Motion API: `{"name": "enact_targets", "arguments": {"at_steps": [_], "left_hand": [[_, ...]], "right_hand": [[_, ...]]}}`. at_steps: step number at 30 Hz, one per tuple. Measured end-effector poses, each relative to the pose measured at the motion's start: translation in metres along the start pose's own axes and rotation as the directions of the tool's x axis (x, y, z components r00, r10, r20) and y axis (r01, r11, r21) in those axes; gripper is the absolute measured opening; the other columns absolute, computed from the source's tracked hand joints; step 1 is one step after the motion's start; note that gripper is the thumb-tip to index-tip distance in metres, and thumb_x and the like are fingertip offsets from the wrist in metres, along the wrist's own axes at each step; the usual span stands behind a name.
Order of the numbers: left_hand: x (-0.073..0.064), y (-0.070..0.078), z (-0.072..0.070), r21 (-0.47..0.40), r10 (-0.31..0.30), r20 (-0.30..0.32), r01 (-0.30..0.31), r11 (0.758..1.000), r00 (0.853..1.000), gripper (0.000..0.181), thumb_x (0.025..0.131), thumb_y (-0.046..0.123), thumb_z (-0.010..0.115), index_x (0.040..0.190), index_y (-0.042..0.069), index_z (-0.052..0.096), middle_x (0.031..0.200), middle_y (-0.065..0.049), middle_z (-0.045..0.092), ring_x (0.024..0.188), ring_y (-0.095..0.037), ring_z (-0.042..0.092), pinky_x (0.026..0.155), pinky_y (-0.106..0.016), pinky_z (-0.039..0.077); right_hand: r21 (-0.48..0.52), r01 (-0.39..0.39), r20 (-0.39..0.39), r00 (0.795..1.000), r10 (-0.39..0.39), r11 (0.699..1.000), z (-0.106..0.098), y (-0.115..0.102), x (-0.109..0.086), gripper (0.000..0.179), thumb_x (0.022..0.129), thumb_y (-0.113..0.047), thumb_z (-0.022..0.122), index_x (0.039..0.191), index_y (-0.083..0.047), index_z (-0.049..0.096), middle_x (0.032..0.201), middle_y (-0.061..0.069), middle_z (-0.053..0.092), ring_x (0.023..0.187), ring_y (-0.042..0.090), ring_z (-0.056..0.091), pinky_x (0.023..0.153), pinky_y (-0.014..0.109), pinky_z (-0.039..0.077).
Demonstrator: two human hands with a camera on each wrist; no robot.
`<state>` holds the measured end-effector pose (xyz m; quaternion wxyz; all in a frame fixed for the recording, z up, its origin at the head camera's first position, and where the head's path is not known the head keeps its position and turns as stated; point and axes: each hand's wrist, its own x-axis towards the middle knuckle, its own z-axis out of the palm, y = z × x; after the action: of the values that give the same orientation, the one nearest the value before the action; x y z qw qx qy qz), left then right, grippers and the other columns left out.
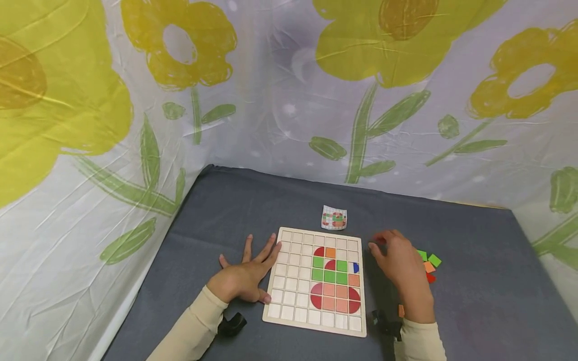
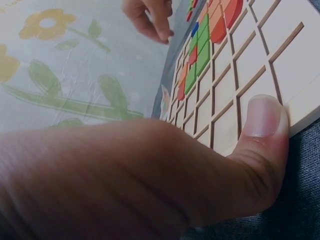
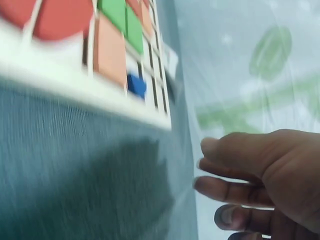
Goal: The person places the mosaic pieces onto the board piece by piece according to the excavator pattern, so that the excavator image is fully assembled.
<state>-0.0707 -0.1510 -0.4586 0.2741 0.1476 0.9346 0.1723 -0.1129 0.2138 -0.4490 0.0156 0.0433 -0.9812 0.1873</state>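
Note:
A wooden grid board (image 1: 289, 286) lies on the dark cloth, its right part filled with red, green, orange and salmon tiles. One small blue half-round piece (image 1: 355, 267) sits in a cell near the right edge. My left hand (image 1: 246, 281) is spread at the board's left side, the thumb (image 2: 265, 117) resting on the rim and the fingertips at the edge. Beyond the right edge, above the cloth, hovers my right hand (image 1: 399, 255). Its fingers (image 3: 235, 190) are loosely bent, with nothing between them in the right wrist view.
Loose green tiles (image 1: 435, 260), an orange one (image 1: 429, 267) and a red one (image 1: 431, 277) lie right of my right hand. Another orange piece (image 1: 401, 311) is by that wrist. A small printed pattern card (image 1: 334, 218) lies behind the board. Flowered fabric (image 1: 271, 100) hangs around the table.

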Motion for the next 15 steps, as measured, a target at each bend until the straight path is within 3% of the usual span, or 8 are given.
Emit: {"name": "enact_targets", "arguments": {"at_steps": [10,15], "left_hand": [[0.001,-0.001,0.0,0.019,0.005,-0.002,-0.004,1.0,1.0,0.128,0.079,0.034,0.094,0.172,0.029,0.007,0.178,0.007,-0.011,0.158,-0.046,-0.022,0.094,-0.099,0.0],[0.001,0.0,0.0,0.02,0.003,0.0,-0.003,1.0,1.0,0.127,0.079,0.034,0.094,0.172,0.029,0.007,0.178,0.008,-0.012,0.158,-0.046,-0.022,0.094,-0.099,0.001]], "right_hand": [[0.001,-0.122,0.003,0.993,0.122,0.993,-0.017,0.046,-0.012,0.037,0.101,-0.026,0.072,0.125,0.002,0.07,0.118,0.026,0.067,0.091,0.045,0.069,0.067,0.06,0.056],[0.001,-0.166,0.034,0.986,0.166,0.986,-0.021,0.059,-0.015,0.037,0.102,-0.028,0.071,0.125,0.0,0.071,0.119,0.025,0.066,0.091,0.042,0.069,0.066,0.057,0.055]]}}
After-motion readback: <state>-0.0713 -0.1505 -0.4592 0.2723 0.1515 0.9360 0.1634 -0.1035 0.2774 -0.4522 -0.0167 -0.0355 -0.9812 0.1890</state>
